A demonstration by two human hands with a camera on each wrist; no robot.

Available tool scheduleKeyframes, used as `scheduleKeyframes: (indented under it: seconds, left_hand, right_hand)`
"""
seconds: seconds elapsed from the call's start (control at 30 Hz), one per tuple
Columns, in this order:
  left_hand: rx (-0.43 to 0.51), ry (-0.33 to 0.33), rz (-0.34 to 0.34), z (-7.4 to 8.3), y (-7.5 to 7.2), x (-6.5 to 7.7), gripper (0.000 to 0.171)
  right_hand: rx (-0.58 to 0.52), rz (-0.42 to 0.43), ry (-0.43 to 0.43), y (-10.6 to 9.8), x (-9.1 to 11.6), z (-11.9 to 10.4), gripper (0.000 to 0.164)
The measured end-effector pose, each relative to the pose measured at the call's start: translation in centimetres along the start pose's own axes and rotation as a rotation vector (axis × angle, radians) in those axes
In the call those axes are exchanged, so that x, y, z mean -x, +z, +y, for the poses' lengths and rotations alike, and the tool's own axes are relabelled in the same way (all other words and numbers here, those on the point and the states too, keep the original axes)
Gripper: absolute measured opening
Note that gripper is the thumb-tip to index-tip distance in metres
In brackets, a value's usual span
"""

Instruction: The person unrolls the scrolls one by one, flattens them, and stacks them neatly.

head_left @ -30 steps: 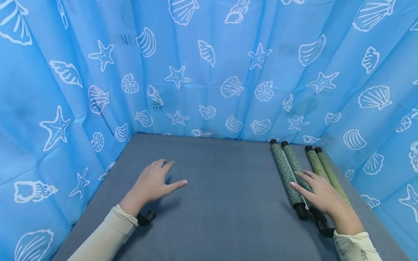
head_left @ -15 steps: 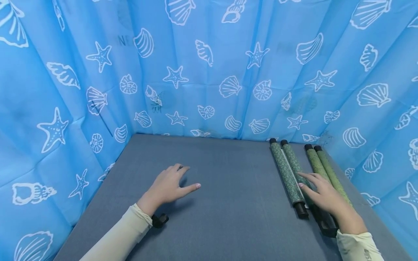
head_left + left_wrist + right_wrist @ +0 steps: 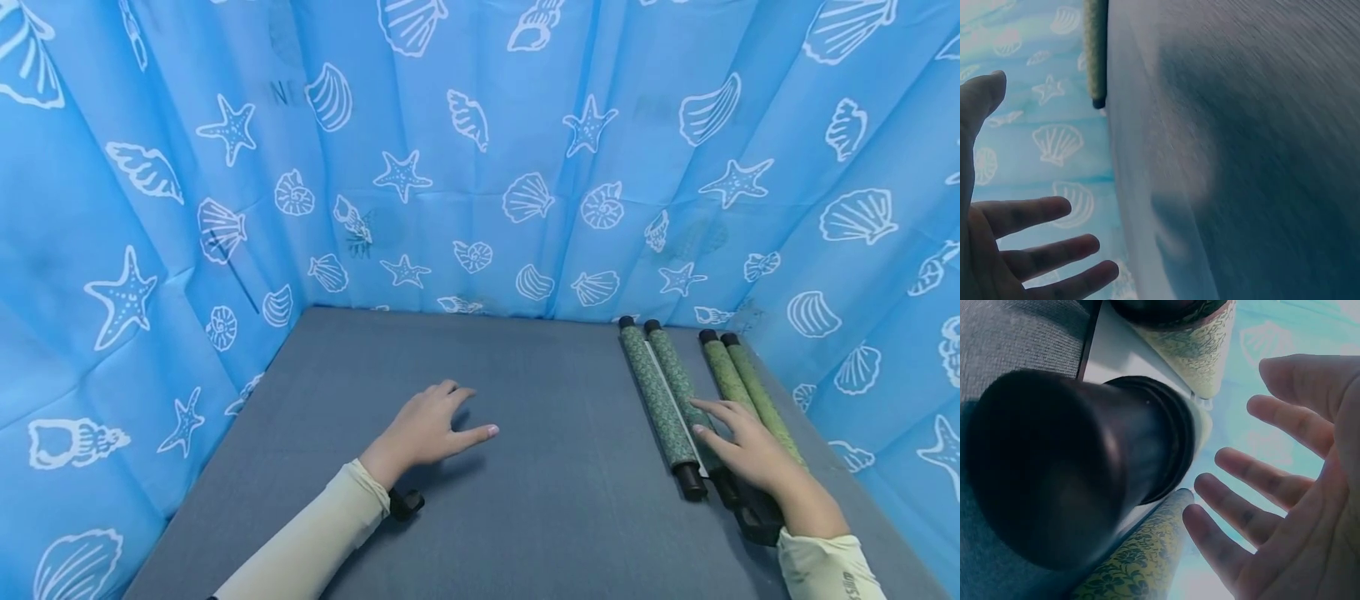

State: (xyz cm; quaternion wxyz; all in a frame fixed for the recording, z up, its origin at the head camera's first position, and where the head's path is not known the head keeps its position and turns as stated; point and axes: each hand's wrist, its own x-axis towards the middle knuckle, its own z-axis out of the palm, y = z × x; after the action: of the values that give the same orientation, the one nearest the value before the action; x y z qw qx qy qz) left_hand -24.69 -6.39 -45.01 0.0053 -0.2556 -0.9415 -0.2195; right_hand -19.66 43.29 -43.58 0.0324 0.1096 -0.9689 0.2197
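Note:
A dark green patterned scroll (image 3: 660,400) lies on the right side of the table, its two rolled ends side by side with a white strip between them. To its right is a lighter green scroll (image 3: 761,400), also in two rolls with black end knobs. My right hand (image 3: 750,450) hovers over the near part of these scrolls, fingers spread. In the right wrist view the fingers (image 3: 1260,478) stand apart from a large black knob (image 3: 1041,469). My left hand (image 3: 427,429) is above the table's middle, thumb and fingers apart, holding nothing.
The grey table (image 3: 525,500) is bordered at the back and both sides by a blue curtain (image 3: 480,167) printed with shells and starfish. The far knobs of the scrolls reach close to the back curtain.
My left hand has moved steadily to the right across the table. My right hand has shifted slightly right over the scrolls, which have stayed in place.

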Motion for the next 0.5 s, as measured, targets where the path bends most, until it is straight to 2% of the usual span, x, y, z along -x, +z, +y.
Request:
scheduleKeyframes:
  seconds: [0.5]
  left_hand:
    - [0.062, 0.043, -0.014, 2.8, 2.0, -3.5, 0.086]
  right_hand:
    - [-0.017, -0.011, 0.011, 0.1, 0.4, 0.8, 0.049]
